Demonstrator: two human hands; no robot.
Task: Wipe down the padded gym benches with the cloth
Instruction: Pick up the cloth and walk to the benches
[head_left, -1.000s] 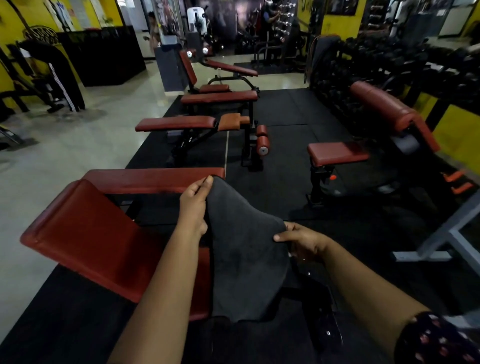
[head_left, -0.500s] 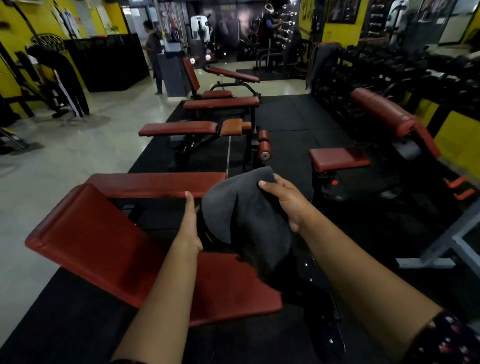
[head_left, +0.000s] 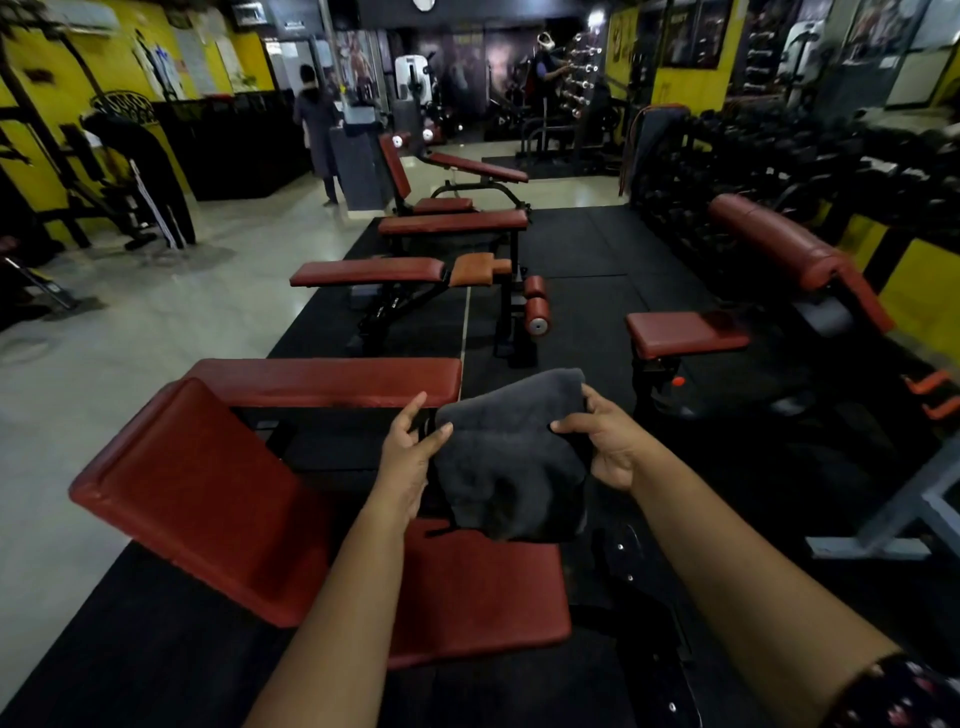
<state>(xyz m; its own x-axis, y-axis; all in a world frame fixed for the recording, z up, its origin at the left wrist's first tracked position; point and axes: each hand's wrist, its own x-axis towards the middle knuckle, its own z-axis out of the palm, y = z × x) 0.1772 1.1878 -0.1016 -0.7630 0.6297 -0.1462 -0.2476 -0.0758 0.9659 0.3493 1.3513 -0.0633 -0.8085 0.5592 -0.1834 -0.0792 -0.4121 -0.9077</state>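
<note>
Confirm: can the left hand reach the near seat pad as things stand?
Probably yes. The left hand holds the cloth right above the seat pad, nothing between; the right hand also grips the cloth.

Black rubber floor mat (head_left: 587, 249): dumbbell rack (head_left: 779, 161) along its right edge; standing person (head_left: 314, 124) beyond its far-left corner; pale floor (head_left: 156, 322) at its left.

The cloth (head_left: 511, 467) hides most fingers of the left hand (head_left: 410, 457) and right hand (head_left: 608, 441). The rack (head_left: 779, 156) on the right is dark mush, probably dumbbells. The person (head_left: 314, 130) at the back is blurred, and the floral sleeve (head_left: 904, 696) runs off the bottom edge.
</note>
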